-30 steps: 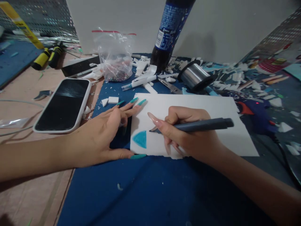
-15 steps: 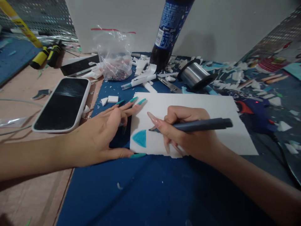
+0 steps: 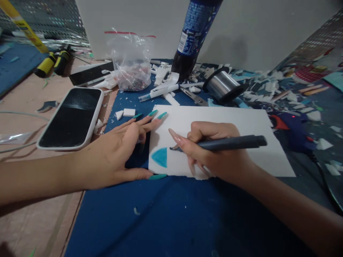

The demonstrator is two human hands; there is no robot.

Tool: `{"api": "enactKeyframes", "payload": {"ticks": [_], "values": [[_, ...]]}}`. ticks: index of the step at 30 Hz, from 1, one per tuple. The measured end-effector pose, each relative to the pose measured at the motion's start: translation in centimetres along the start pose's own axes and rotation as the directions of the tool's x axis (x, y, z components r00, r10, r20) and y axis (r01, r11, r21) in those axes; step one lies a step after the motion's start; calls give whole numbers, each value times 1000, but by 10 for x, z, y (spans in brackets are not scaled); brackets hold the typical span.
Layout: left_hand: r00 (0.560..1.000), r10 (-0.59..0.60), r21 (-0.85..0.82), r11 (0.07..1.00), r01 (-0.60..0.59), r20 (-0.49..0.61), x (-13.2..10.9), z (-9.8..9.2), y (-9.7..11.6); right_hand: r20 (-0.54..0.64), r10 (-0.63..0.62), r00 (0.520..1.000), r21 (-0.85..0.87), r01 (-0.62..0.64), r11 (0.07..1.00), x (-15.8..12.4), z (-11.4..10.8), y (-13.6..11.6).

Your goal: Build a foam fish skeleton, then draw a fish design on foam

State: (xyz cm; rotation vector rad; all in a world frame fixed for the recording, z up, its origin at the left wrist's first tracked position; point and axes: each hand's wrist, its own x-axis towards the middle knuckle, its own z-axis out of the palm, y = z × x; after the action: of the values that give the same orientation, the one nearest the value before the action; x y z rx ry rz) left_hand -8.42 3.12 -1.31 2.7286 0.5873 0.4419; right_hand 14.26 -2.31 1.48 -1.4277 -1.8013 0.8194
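Note:
A white sheet (image 3: 257,132) lies on the blue mat (image 3: 160,214), with a filled blue triangular shape (image 3: 160,157) near its left edge. My left hand (image 3: 118,153) rests at that edge, fingers spread, fingertips on the sheet's upper left part and the thumb along its lower edge. My right hand (image 3: 211,150) is closed around a dark marker pen (image 3: 227,142). The pen's tip meets the sheet just right of the blue shape, where a small dark mark shows. Part of the sheet is hidden under my right hand.
A phone (image 3: 72,119) lies at left. Behind the sheet stand a zip bag (image 3: 134,64), a dark bottle (image 3: 191,39) and a wire spool (image 3: 225,85) among white scraps. A blue hot glue gun (image 3: 293,128) with a cord lies at right.
Almost nothing differs. The pen tip stays beside the blue shape, and a dark mark at it looks slightly larger. The whole view has shifted a little.

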Motion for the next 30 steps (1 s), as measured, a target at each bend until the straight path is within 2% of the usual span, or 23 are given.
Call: {"api": "enactKeyframes", "payload": {"ticks": [6,15,21,30], "values": [[1000,17,43,999,-17,10,0,-2,0,30,-1,1000,10,1,1000,1,-1,1],[1000,3,17,1000,-3,13,1,-2,1,15,-20,1000,-55,20,998,-1,-1,0],[1000,10,22,1000,-10,17,1,-2,0,93,-75,993,-2,75,997,3,-4,3],[999,-4,9,1000,4,45,1,-2,0,78,-120,990,-23,122,992,2,-3,1]]}}
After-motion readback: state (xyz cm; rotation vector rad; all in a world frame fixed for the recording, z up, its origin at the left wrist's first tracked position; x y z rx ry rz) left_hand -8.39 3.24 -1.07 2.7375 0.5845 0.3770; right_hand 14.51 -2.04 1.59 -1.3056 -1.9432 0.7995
